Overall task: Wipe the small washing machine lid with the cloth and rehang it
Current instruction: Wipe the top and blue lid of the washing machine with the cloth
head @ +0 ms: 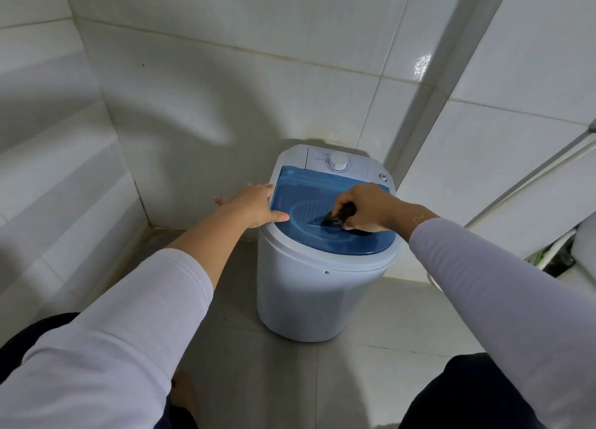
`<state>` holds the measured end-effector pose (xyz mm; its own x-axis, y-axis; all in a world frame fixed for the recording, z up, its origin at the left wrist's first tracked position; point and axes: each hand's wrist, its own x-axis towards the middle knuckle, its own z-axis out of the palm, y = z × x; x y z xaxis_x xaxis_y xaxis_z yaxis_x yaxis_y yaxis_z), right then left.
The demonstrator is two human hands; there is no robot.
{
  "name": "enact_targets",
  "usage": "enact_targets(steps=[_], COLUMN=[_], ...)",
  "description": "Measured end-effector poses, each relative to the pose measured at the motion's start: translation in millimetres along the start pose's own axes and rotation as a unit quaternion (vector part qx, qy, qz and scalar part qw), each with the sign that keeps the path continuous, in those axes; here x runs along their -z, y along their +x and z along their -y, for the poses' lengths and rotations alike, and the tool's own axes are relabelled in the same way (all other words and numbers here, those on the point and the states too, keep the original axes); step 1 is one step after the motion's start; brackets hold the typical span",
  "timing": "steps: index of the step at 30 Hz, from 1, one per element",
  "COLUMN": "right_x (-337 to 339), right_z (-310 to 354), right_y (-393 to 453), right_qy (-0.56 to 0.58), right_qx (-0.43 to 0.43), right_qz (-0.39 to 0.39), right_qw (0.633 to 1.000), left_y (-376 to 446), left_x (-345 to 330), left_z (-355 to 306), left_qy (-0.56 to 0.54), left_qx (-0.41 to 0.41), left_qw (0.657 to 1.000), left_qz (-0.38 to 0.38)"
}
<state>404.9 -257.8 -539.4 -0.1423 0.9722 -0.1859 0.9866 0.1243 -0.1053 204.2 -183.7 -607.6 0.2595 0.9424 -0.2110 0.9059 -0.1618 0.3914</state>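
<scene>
Head view. I see the small white washing machine (322,286) standing on the tiled floor (371,364), close to the tiled wall (225,89) behind it. Its blue see-through lid (309,196) lies shut on top, with the white dial (338,161) on the panel along the machine's far edge. My left hand (254,204) lies flat and open against the lid's left edge, fingers spread, thumb resting on the blue surface. My right hand (364,207) is closed around a dark cloth (340,217), which is bunched in the fist and pressed onto the lid toward its near right part; a dark fold of it shows beneath the knuckles. Both forearms wear pale long sleeves (129,331). A white pipe (529,170) runs diagonally along the right-hand wall. Dark trouser knees (467,396) fill the lower corners.
</scene>
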Motion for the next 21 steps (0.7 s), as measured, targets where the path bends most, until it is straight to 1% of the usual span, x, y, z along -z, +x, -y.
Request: enact_targets(steps=[2,4,6,8,10,12,14,15,17,18,21], right_x=[2,0,-1,2,5,7,8,7,6,4,-4], right_z=[-6,-11,-13,-16,-21,-29,-34,-36,-34,-33,-31], right_y=[0,-1,-4,-8,-13,-16,-22,-24,-30,-32,-31], right_qy=[0.054,0.138,0.231,0.298,0.307,0.267,0.257,0.275,0.331,0.348,0.358], right_qx=[-0.019,-0.027,-0.037,-0.059,-0.102,-0.164,-0.225,-0.256,-0.308,-0.318,-0.314], right_qz=[-0.03,-0.068,-0.092,-0.113,-0.136,-0.149,-0.115,-0.085,-0.028,-0.013,-0.009], right_qw=[0.998,0.988,0.968,0.946,0.936,0.938,0.933,0.923,0.891,0.882,0.879], left_y=[-9,-14,-15,-13,-8,-6,-7,-10,-16,-19,-18], left_x=[5,7,8,9,10,10,12,13,15,15,9], left_z=[-7,-11,-12,-12,-14,-20,-31,-39,-56,-64,-83], left_qy=[0.017,0.027,0.026,0.024,0.007,-0.021,-0.043,-0.053,-0.068,-0.066,-0.046], left_qx=[0.011,0.011,0.004,-0.011,-0.04,-0.071,-0.1,-0.119,-0.157,-0.169,-0.17], left_qw=[1.0,1.0,1.0,1.0,0.999,0.997,0.993,0.99,0.984,0.983,0.984], left_qz=[-0.002,-0.006,-0.007,-0.003,-0.003,-0.018,-0.042,-0.047,-0.042,-0.034,-0.008])
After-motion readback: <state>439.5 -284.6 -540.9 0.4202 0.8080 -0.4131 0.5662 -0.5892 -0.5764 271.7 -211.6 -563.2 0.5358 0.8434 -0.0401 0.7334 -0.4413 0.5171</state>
